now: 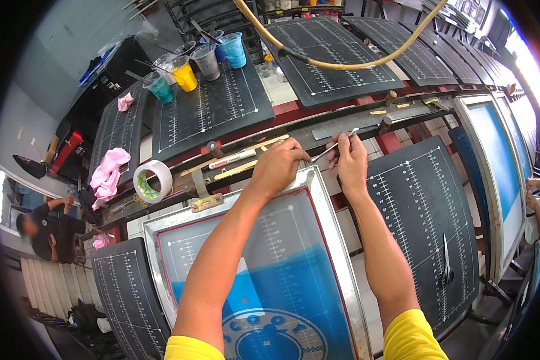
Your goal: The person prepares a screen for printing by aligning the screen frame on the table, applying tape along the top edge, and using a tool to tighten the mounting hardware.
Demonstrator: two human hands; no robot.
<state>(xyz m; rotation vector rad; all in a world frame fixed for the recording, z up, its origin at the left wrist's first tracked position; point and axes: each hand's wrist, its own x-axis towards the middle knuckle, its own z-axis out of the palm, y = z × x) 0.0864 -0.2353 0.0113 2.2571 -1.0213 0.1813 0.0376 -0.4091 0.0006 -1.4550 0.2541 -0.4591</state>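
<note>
One thin rod (325,153), pinched by my right hand (352,163) at the screen frame's (328,231) one o'clock, seemingly needed steadying; left fingers (297,154) bunched, hold unclear.

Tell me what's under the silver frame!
Through the frame's mesh, you can see a dark board with white ruler marks. The left forearm and the metal rim hide some of it. What's beneath the board there, I can't see.

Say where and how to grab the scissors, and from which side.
Probably by the black handle loops, from the person's near side and above: the scissors lie on the right-hand dark board with loops toward the person and narrow blades pointing away, so that hold should stay clear of the blades.
</note>
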